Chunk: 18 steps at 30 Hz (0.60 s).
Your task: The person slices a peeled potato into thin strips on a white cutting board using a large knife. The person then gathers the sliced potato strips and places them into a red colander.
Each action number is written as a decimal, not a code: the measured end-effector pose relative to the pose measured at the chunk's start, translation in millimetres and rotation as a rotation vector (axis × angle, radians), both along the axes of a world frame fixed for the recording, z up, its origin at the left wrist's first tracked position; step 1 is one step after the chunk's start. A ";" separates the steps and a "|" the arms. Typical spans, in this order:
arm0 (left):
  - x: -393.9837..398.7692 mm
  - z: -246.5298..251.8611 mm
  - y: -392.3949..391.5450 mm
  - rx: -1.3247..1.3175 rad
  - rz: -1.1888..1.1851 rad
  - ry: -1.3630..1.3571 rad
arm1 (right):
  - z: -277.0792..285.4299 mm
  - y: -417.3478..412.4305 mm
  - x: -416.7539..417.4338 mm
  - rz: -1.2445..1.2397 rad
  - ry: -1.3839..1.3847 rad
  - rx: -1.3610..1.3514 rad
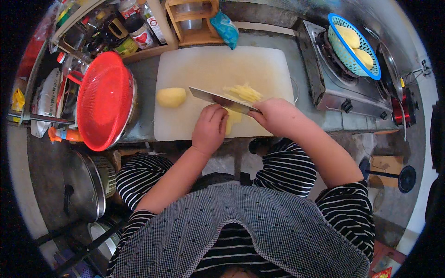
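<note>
My right hand [276,116] grips the handle of a kitchen cleaver [215,97], whose broad blade reaches left across a white cutting board [187,66]. Close below the blade, my left hand [209,128] has its fingers bent over pale yellow potato slices [233,120], the fingertips beside the steel. Part of the slices is hidden under the fingers and the blade. Beyond the cleaver lies a small heap of thin potato strips [245,92]. A peeled potato piece [171,97] rests at the board's left side, apart from both hands.
Left of the board stands a red plastic colander [102,100] over a metal basin. Bottles and jars [139,31] fill a rack behind it. At right, a gas stove [347,93] bears a blue basket [333,34] with peeled potatoes [363,57]. A wooden holder [194,40] stands behind the board.
</note>
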State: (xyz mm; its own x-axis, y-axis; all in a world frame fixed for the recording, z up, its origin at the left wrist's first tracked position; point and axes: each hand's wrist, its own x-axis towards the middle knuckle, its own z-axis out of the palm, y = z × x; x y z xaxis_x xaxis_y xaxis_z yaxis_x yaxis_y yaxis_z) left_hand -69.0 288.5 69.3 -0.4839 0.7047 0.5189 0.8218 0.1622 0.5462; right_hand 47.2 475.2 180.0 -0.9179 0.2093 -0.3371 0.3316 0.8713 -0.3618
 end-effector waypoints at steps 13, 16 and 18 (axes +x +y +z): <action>0.4 -3.8 -0.6 -0.021 0.022 0.004 | -27.2 -12.5 -19.2 -0.003 -0.019 -0.008; -0.6 -3.6 -0.2 -0.014 0.020 0.000 | -25.2 -8.0 -17.6 0.008 -0.001 -0.019; 2.2 -4.0 -1.4 -0.008 0.022 -0.018 | -15.4 -3.2 -8.5 0.005 0.005 -0.024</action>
